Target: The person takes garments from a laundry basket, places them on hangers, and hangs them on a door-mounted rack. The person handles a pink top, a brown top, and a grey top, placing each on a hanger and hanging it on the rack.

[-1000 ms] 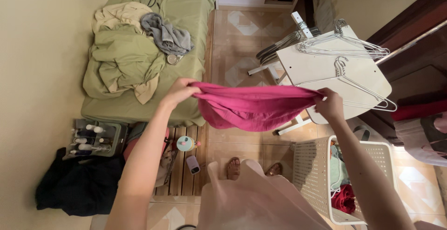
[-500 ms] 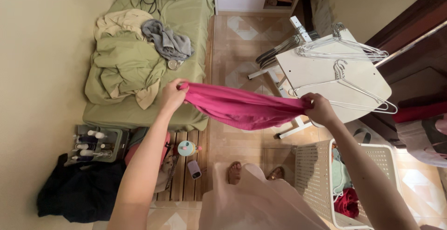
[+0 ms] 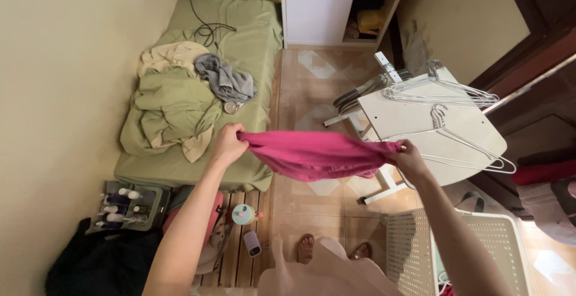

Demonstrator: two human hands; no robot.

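A crumpled magenta garment (image 3: 315, 155) is held stretched above the tiled floor (image 3: 312, 83), pinched at nine o'clock by the left hand (image 3: 228, 144) and at three o'clock by the right hand (image 3: 409, 157), sagging in soft folds between.

bed (image 3: 180, 170) at left, along wall | crumpled clothes (image 3: 180, 101) on bed, near its middle | small table (image 3: 420, 122) at right, hangers (image 3: 444, 95) on it | laundry basket (image 3: 414, 242) before table | garment (image 3: 318, 155) stretched between bed and table
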